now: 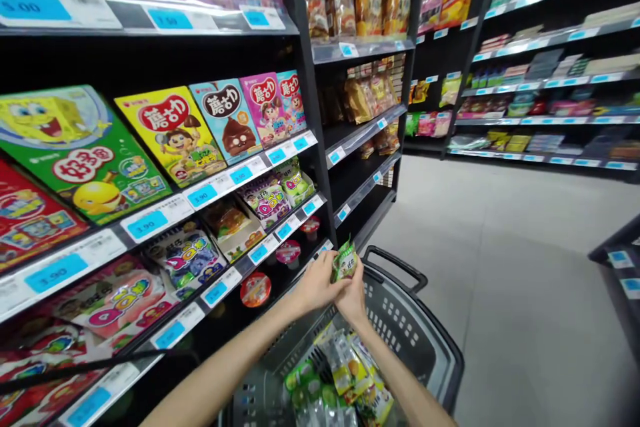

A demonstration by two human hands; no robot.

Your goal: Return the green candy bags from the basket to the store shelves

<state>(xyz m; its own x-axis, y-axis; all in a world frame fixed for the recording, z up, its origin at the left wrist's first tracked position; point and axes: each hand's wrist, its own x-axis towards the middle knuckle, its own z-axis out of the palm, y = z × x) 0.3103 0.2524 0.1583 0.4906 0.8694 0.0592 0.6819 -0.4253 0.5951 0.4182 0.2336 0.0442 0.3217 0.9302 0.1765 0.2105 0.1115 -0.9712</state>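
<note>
The green packet (345, 261) sits just below the middle of the view, held above the far rim of a dark shopping basket (440, 340). Both hands pinch it. The left hand (316, 285) comes in from 8 o'clock with its fingers curled round the packet's left edge, and the right hand (354, 299) rises from 5 o'clock and grips it from below. Held between the two sets of fingertips, the packet stands nearly upright with its printed face towards the person, which looks like a grip for reading it rather than carrying it.

At 6 o'clock of the packet, the basket holds a loose heap of snack packets (345, 367) in green and yellow. They overlap too much for an exact count, but there are at least four. The basket's handle (395, 263) lies folded back at 3 o'clock of the hands, out of the way of the opening.

From 8 to 10 o'clock runs a rack of sloped shelves (300, 67). One row carries five boxes (173, 133) tilted back, probably so their fronts face anyone standing in the aisle. Lower down, at 9 o'clock of the hands, three round red-lidded cups (289, 253) stand in a line behind blue price tags (203, 195). More stocked shelving (545, 87) fills 1 to 2 o'clock.
</note>
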